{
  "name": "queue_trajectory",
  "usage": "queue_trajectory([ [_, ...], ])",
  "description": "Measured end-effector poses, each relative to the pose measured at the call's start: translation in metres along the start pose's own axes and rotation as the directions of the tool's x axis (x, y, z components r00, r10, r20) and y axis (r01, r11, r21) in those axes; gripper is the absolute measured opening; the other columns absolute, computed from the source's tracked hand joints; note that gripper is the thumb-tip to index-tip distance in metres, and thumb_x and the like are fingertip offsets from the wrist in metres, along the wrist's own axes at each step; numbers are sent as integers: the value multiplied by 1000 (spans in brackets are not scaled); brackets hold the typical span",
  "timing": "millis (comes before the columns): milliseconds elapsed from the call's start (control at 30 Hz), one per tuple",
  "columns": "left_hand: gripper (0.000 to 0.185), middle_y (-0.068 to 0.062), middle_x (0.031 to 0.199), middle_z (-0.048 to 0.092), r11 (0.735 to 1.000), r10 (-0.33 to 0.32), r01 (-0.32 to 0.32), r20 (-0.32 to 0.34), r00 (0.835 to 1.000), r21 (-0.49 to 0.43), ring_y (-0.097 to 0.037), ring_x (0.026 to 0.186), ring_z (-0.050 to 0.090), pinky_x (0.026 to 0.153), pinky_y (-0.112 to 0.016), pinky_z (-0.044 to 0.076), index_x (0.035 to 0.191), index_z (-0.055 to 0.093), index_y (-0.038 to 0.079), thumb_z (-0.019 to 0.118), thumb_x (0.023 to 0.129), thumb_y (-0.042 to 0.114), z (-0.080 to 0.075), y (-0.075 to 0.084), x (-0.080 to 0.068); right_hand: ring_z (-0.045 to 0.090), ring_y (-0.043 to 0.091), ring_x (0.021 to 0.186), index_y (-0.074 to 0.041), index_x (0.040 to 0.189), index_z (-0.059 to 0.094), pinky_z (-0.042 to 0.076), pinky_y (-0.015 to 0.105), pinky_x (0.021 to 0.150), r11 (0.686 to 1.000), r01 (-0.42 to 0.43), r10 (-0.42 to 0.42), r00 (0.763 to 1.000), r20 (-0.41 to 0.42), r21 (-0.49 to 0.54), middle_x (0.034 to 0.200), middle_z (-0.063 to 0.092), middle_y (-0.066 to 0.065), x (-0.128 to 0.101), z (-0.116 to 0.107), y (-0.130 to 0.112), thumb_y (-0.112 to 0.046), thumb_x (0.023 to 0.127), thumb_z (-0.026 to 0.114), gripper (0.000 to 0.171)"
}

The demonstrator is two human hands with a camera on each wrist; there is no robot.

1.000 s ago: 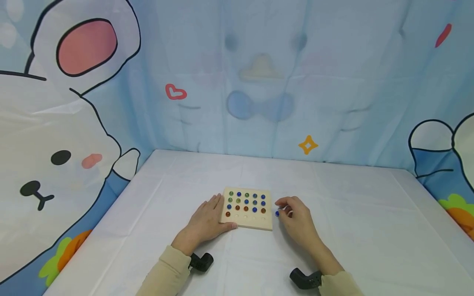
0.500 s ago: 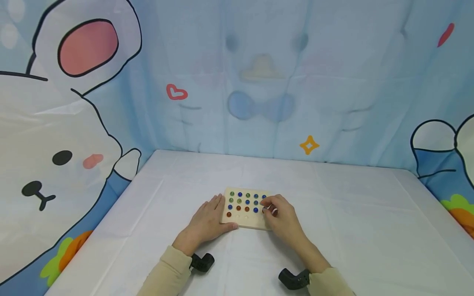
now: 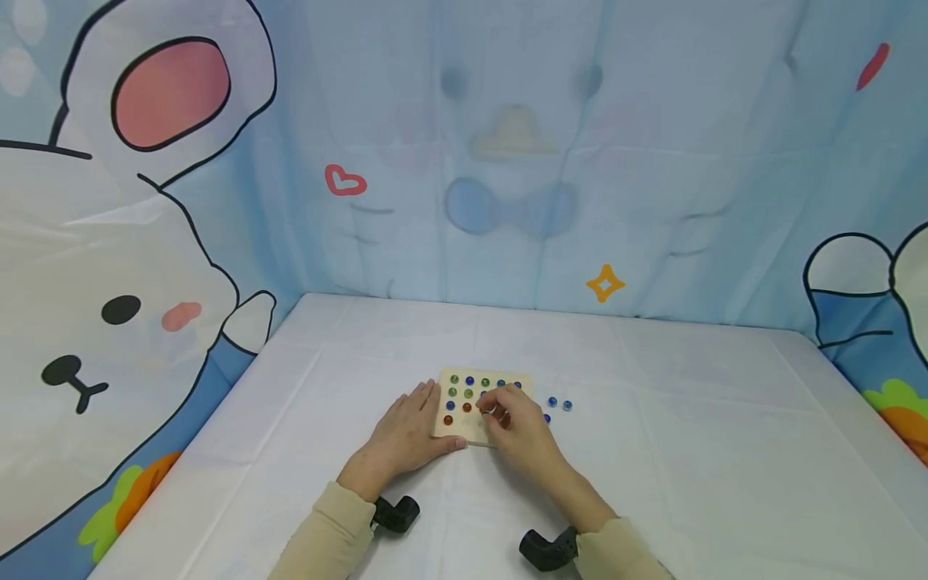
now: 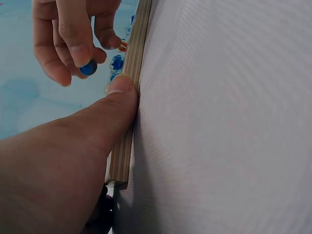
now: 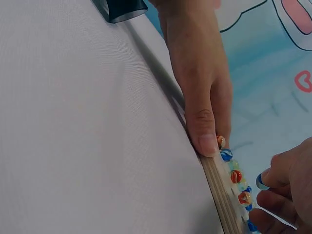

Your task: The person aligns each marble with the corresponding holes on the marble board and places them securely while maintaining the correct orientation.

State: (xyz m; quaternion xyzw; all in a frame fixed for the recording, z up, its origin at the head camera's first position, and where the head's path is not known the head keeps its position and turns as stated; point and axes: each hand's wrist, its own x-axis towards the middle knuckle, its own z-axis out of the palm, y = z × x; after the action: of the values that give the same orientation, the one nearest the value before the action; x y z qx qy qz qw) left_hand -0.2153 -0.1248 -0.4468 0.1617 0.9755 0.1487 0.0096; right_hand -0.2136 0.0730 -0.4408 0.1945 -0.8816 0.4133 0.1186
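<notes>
A square wooden board (image 3: 464,434) lies on the white table, its holes filled with blue, green and orange marbles (image 3: 468,394). My left hand (image 3: 407,430) lies flat against the board's left side, and its thumb (image 4: 119,95) presses the near edge. My right hand (image 3: 510,417) hovers over the middle of the board. It pinches a blue marble (image 4: 88,67) between thumb and fingers, and the same marble (image 5: 262,182) shows in the right wrist view. The board's plywood edge (image 5: 218,191) runs under the left thumb (image 5: 204,139).
Three loose blue marbles (image 3: 559,405) lie on the white tablecloth (image 3: 689,435) just right of the board. A cartoon backdrop (image 3: 507,161) closes off the far and side edges of the table.
My right hand has moved left from the table beside the board to over the board's middle, carrying a blue marble. That uncovered the loose marbles on the right. The left hand stayed put.
</notes>
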Motion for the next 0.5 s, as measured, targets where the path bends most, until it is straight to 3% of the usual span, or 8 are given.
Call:
queue_trajectory([
  [500, 98, -20, 159, 32, 1000, 10, -10, -6, 1000, 3, -35, 149, 32, 120, -51, 31, 152, 29, -6, 61, 89, 62, -1, 0, 0, 52, 8, 76, -9, 95, 68, 48, 19, 67, 998, 48, -49, 998, 35, 26, 88, 61, -3, 4, 18, -5, 3, 86, 71, 15],
])
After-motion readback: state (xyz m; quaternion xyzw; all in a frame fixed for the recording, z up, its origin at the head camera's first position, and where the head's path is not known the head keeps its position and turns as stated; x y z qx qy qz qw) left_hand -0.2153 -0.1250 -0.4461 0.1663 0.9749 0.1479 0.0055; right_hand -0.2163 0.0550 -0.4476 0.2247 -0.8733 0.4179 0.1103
